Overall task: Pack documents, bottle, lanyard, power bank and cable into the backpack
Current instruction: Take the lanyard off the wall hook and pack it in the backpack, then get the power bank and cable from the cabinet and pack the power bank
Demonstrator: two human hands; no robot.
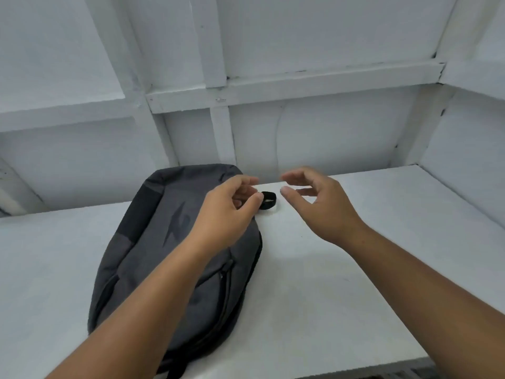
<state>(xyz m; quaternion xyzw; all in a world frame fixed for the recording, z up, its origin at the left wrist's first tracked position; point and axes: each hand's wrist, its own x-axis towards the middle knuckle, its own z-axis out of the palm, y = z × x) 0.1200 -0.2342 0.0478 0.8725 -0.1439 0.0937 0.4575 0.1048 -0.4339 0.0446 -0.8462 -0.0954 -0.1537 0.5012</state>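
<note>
A dark grey backpack [164,255] lies flat on the white table [341,296], its top end pointing to the far wall. Its black top handle loop [269,202] sticks out at the far right corner. My left hand [229,212] hovers over the backpack's upper right corner, fingers curled, thumb and fingertips right beside the loop; no hold on it is visible. My right hand [317,203] floats just right of the loop with fingers spread and nothing in it. Documents, bottle, lanyard, power bank and cable are not visible.
White wooden wall panels with horizontal ledges [287,86] rise right behind the table. A side wall [470,160] closes the right end. The table's front edge [355,370] runs along the bottom right.
</note>
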